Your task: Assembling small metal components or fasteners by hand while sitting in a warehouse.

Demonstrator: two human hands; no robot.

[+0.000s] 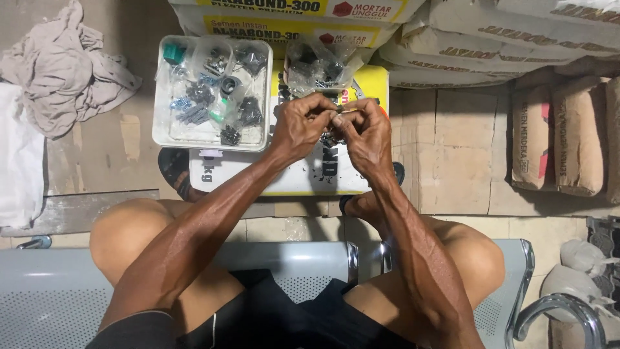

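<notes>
**A:** What sits closest to the person?

**B:** A grey metal bench with a perforated seat; the person sits on it, knees apart. Past the knees lies a white and yellow sack flat on the floor, which serves as the landmark here.

**A:** What lies around that sack?

**B:** On its left end rests a white tray full of small bagged screws and fittings. A clear plastic bag of more hardware sits at the sack's far edge. Left of the sack, well apart, is a crumpled grey cloth. Behind and right of it are stacked cement bags.

**A:** And the hands?

**B:** Both hover above the sack's middle, fingertips pressed together. The left hand and right hand each have a narrow pinching grip on one small metal piece, mostly hidden by the fingers; its kind I cannot tell.
</notes>
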